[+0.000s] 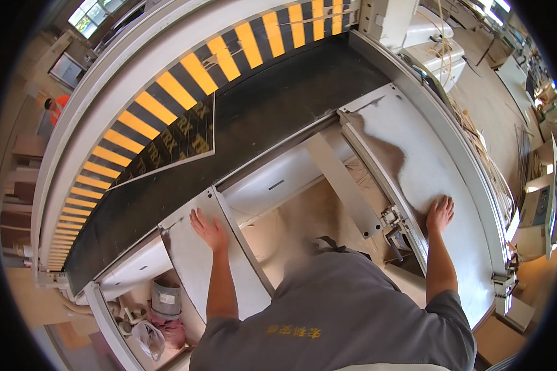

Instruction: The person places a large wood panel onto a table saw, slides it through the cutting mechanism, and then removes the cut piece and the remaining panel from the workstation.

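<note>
left hand (209, 231): is reaching forward, palm down, onto the upper part of the left panel (189, 260); its fingers are spreading slightly and it is gripping nothing.
right hand (440, 214): is lying palm down on the right panel (436, 167), near its inner edge; its fingers are extending loosely and it is pinching nothing.
panels: both are lying flat in front of the black bed (291, 99), with an open gap running between them.
gap: a flat metal strip (343, 185) is stretching across it at a slant, its near end showing two holes; a metal fitting (391, 216) is sitting beside that end, on the rail (377, 167) along the right panel.
torso: a dark grey shirt (328, 315) is leaning in between the two panels.
machine: a yellow-and-black striped barrier (198, 73) is curving over the far side, and a dark sheet (173, 142) with yellow lettering is lying beneath it.
lower left: a grey bucket (166, 300) is standing beyond the left panel, with a pink bundle (170, 334) and a clear bag (147, 340) resting beside it.
far left: a person in orange (57, 108) is showing behind the machine.
</note>
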Demonstrator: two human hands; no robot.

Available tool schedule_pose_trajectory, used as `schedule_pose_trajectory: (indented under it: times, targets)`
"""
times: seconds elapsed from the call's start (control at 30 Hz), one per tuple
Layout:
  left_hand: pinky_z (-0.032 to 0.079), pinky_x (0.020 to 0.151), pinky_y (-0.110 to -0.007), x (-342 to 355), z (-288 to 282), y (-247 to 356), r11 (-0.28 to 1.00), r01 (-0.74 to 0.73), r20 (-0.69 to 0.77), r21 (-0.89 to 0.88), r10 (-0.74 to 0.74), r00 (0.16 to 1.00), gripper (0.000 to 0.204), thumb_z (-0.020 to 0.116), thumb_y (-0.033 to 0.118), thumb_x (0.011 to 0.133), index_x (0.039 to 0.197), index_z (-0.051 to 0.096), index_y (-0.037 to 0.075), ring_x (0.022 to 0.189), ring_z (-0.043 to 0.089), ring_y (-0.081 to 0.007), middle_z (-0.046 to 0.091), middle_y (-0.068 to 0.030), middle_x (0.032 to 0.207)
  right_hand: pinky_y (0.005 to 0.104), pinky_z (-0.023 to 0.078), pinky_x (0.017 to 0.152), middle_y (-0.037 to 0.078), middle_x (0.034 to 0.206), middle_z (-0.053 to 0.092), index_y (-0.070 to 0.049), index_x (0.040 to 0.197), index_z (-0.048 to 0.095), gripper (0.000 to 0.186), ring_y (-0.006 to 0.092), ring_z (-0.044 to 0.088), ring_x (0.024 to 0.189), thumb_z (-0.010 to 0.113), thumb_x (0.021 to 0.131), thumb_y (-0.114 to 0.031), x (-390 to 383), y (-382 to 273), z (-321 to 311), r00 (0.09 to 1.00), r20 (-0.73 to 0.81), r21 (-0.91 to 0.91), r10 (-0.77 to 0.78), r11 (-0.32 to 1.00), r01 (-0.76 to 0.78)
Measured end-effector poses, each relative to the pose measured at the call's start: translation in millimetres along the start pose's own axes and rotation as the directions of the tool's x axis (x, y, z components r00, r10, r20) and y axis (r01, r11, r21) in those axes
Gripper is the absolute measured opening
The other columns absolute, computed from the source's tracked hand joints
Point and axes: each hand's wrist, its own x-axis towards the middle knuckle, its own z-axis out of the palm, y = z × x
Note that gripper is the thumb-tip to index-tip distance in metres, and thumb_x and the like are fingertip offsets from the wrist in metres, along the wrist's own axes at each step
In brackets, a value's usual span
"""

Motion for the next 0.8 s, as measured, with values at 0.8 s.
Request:
schedule_pose_trajectory:
  times: [0.8]
  targets:
    - [0.025,0.119,-0.062,-147,-299,-529,0.107,0.718,-0.230,0.688,-0.906,0.356,0.098,0.046,0.077,0.093,0.160,0.031,0.007,0.155,0.027,-0.0316,0.027,-0.0138,0.168,0.0399,0.051,0.095,0.017,0.112,0.071,0.003,0.117,0.068,0.033,0.0294,0.066,0.104,0.053,0.103,-0.022,22,-126,-3,0.903,0.004,0.673,-0.429,0.669,0.315]
